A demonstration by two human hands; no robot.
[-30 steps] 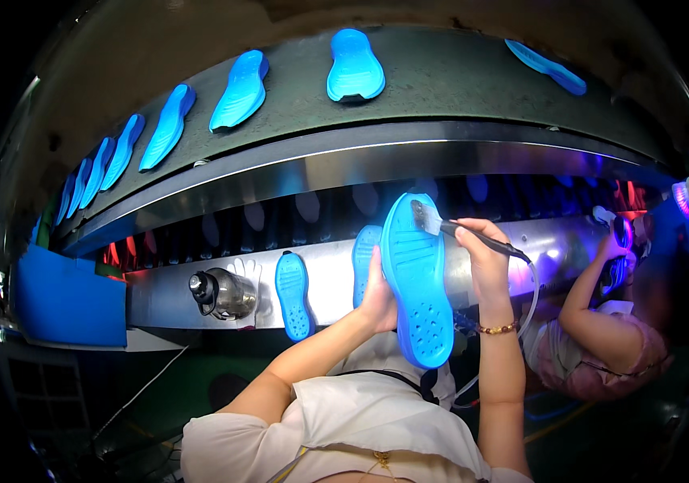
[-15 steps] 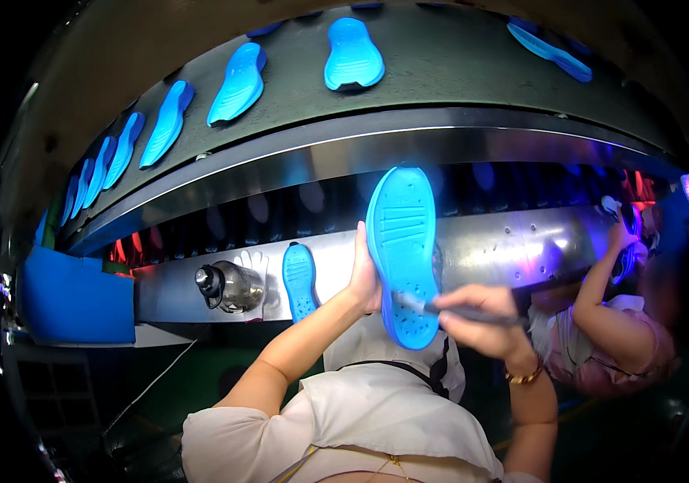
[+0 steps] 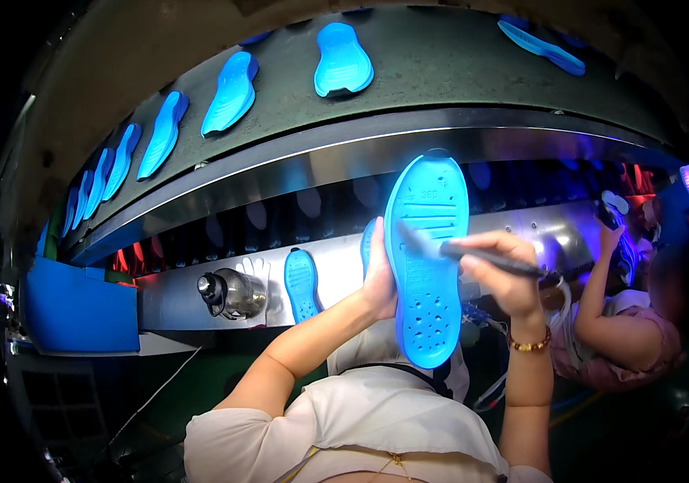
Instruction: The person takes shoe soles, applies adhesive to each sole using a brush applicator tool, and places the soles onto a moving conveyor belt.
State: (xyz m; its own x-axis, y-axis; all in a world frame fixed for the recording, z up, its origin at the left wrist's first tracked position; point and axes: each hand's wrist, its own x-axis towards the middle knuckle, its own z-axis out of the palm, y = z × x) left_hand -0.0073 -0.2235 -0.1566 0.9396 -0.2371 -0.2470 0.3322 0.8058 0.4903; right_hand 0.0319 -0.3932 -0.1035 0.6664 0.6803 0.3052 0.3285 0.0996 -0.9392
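Far left of the frame: a blue box-like block [image 3: 79, 310], flat-sided, matte. Across the top, a row of bright blue soles [image 3: 163, 133] slants along a dull, dark green belt [image 3: 433, 72]. Left of centre, on the brushed-metal surface [image 3: 159, 299], a smoky see-through bottle [image 3: 241, 294] with black lid, white glove [image 3: 261, 275] crumpled just beside it; then a loose sole [image 3: 302, 282], lying flat. Left hand [image 3: 379, 278] grips the left edge of the held sole [image 3: 439, 283], a finger laid along the rim, the others out of sight, presumably beneath; another sole [image 3: 368, 241] shows partly behind this hand. Held sole hangs at centre, raised above the surface, long axis nearly upright. Looks like moulded foam or rubber: likely light, springy, able to flex but not fragile; sheen suggests it may turn slippery if wet. Best hold seems the thick side rim, leaving the face free. Texture: crosswise ridges above, scattered round holes below, rounded ends. Right hand [image 3: 515, 278] closes round a slim dark brush [image 3: 501, 262]; pale bristles blur over the sole's left-middle, contact uncertain. Beaded bracelet [image 3: 531, 344] at the wrist. Far right, a co-worker's hand [image 3: 610, 237], grip unclear.
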